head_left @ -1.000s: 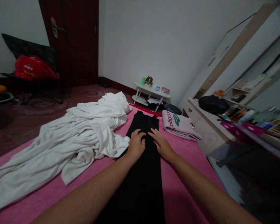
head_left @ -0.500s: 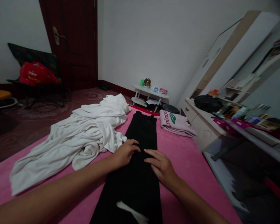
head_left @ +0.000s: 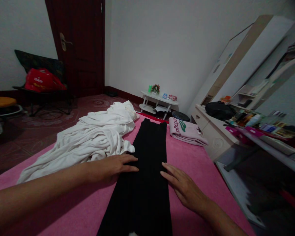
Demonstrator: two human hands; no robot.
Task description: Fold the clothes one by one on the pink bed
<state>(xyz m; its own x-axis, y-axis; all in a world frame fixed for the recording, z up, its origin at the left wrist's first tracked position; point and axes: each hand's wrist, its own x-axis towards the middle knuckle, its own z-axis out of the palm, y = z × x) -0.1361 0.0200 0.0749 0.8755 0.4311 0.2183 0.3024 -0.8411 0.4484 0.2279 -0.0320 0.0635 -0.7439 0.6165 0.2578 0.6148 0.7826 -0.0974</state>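
Observation:
A long black garment that looks like folded trousers (head_left: 148, 183) lies lengthwise on the pink bed cover (head_left: 194, 164). Over its left edge is my left hand (head_left: 118, 166), fingers stretched out and apart, holding nothing. My right hand (head_left: 180, 183) is at the opposite edge, its fingers extended, with the fingertips at the black cloth. A scrap of something white shows at the near end of the garment, mostly cut off by the frame. Left of the trousers spreads a crumpled white cloth (head_left: 95, 134), partly behind my left forearm.
A folded pale pink garment (head_left: 188, 131) with lettering rests at the far right of the bed. Beyond stands a low white table (head_left: 159, 97). On the right is a cluttered dresser (head_left: 211, 131); at left, a chair holds a red bag (head_left: 43, 80).
My hands have moved apart, the left toward the left edge and the right toward the right edge of the trousers. The view has shifted slightly, leaving less of the white patch visible.

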